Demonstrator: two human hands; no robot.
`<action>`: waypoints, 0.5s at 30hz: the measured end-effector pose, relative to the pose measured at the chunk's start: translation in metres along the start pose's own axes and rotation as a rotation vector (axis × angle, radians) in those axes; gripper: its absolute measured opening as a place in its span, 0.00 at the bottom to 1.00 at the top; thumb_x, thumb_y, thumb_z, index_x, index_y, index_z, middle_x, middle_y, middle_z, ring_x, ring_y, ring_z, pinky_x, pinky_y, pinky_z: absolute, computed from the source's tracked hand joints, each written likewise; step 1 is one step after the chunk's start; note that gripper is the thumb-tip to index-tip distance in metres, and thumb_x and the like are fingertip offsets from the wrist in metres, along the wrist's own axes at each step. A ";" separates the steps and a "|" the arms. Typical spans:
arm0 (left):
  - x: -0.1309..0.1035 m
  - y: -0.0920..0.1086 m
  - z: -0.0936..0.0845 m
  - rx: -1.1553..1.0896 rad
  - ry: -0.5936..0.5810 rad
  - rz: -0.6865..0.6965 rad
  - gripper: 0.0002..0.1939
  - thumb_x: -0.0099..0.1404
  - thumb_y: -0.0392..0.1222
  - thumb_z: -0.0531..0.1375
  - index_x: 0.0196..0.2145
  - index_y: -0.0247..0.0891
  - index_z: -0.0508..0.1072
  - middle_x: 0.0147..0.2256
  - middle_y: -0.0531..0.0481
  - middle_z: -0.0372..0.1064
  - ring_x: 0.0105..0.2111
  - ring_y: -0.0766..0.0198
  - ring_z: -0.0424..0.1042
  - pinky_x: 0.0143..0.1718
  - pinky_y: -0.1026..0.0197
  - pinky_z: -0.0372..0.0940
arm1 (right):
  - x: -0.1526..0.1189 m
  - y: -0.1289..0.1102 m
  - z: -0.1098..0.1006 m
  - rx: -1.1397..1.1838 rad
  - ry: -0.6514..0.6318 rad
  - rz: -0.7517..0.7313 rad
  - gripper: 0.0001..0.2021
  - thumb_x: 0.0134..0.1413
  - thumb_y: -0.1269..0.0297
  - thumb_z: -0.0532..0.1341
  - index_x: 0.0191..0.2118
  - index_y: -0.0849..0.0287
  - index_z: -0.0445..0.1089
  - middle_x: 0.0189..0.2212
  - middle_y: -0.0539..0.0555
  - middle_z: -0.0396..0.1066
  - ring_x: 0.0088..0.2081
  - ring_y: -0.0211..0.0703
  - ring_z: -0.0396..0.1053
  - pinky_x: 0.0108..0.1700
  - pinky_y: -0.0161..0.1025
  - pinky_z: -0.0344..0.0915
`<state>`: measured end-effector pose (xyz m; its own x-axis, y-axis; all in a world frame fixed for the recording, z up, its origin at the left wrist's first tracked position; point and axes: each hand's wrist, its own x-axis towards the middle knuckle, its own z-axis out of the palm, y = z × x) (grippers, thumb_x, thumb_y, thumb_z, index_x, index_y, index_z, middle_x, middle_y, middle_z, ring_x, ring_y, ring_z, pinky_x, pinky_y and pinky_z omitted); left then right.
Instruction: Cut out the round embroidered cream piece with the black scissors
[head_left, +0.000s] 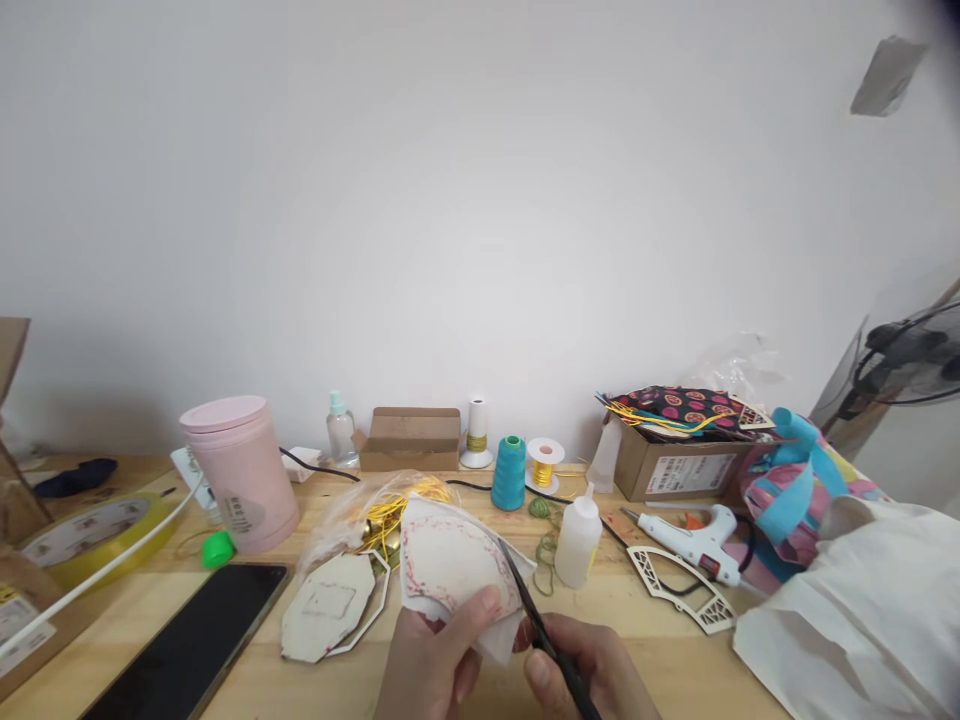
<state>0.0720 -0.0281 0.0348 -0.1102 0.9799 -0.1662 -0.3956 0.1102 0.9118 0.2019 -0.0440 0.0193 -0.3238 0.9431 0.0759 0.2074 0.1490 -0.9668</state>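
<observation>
i see my left hand (429,668) pinching a white fabric piece (450,565) with a red-marked outline, low at the table's near edge. my right hand (592,668) holds black scissors (541,628), blades touching the fabric's right edge. just left lies a card template (330,606). a white glue bottle (578,538), hot glue gun (694,540), teal thread cone (509,472), pink tumbler (241,472) and black phone (196,640) rest on the wooden table (637,640).

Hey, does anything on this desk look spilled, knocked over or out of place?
Nothing looks spilled. The glue bottle stands upright. Loose green thread lies tangled beside it, and the cardboard box at the back overflows with fabric. The glue gun lies on its side.
</observation>
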 end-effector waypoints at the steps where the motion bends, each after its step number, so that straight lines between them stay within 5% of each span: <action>1: -0.001 0.001 0.001 -0.019 0.015 0.001 0.12 0.40 0.42 0.66 0.19 0.34 0.67 0.14 0.60 0.58 0.13 0.79 0.47 0.11 0.74 0.39 | 0.000 0.000 -0.001 -0.008 0.007 0.005 0.26 0.44 0.37 0.50 0.25 0.60 0.58 0.19 0.46 0.47 0.22 0.34 0.45 0.22 0.33 0.42; 15: 0.003 0.001 -0.005 -0.112 -0.017 -0.107 0.14 0.40 0.43 0.68 0.19 0.35 0.67 0.14 0.59 0.60 0.14 0.76 0.55 0.13 0.72 0.48 | 0.000 0.005 0.004 -0.016 0.073 0.036 0.25 0.42 0.39 0.53 0.23 0.61 0.60 0.17 0.44 0.45 0.20 0.31 0.43 0.20 0.33 0.38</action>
<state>0.0671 -0.0259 0.0333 -0.0471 0.9662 -0.2534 -0.5034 0.1961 0.8415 0.1994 -0.0446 0.0138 -0.2479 0.9669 0.0597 0.2320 0.1191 -0.9654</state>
